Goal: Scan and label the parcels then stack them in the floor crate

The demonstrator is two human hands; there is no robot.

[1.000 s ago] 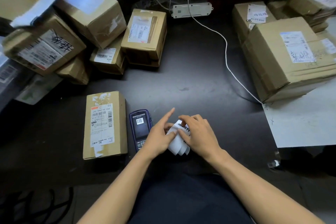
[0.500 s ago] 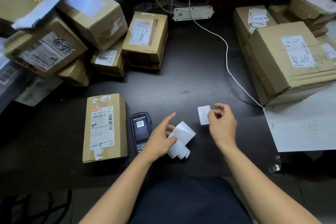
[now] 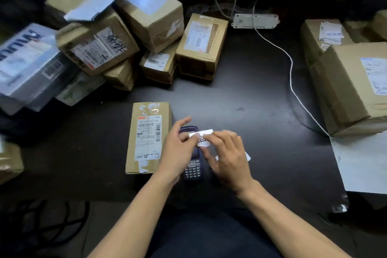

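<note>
Left hand (image 3: 180, 148): thumb and bent fingers pinch the left end of a small white label (image 3: 202, 138) (a square code printed on it); index finger stretched straight and lifted clear.

Right hand (image 3: 228, 157): fingertips pinch the right end of the same label; remaining fingers curled. White label strips (image 3: 247, 156) show at the edge of the palm, whether held or lying beneath cannot be told.

Handheld scanner (image 3: 193, 163): dark blue, keypad toward the person, flat on the dark surface (image 3: 240, 90) directly under the label and both hands.

Parcel (image 3: 149, 137): brown carton, shipping sheet facing up, flat on the surface just left of the scanner, close beside the left hand.

Further cartons (image 3: 201, 46): heaped at far left. A second group (image 3: 347, 90) stands at far right.

Power strip (image 3: 254, 21): white, at the back, its cord (image 3: 291, 73) trailing toward the right cartons.
</note>
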